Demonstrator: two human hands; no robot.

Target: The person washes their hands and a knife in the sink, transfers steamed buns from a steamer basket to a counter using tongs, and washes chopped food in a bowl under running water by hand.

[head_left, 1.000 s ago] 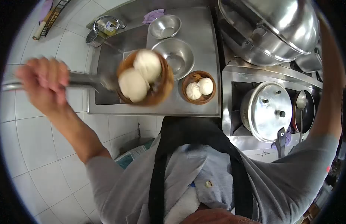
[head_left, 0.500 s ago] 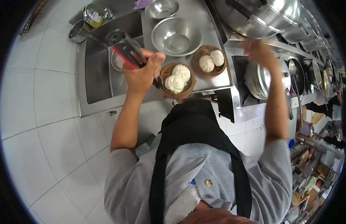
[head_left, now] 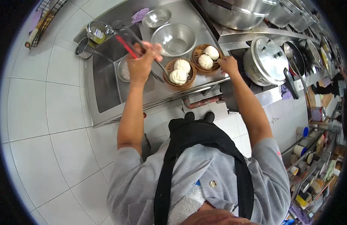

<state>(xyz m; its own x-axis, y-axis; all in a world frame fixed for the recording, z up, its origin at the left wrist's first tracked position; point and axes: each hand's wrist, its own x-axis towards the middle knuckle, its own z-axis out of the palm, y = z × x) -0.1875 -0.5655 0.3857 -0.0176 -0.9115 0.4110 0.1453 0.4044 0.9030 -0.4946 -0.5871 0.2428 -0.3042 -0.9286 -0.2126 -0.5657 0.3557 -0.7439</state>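
My left hand (head_left: 141, 62) is closed round metal tongs (head_left: 156, 75), whose ends point down beside the left steamer basket. That wooden basket (head_left: 180, 84) holds two white buns (head_left: 178, 76). Touching it on the right is a second basket (head_left: 207, 71) with two more buns (head_left: 205, 62). My right hand (head_left: 228, 65) pinches the right rim of this second basket. A red strip and a dark, blurred part show by my left hand; what they belong to is hard to make out.
Two steel bowls (head_left: 174, 40) stand behind the baskets. On the left lies the sink (head_left: 105, 88) with a dish (head_left: 124, 69) in it. A pressure cooker (head_left: 269, 62) sits on the stove at right, near a pan (head_left: 294, 58) and large steel pots (head_left: 233, 15).
The basket that was raised at left now rests on the counter beside the other. My right hand has come from over the stove to the right basket's rim.
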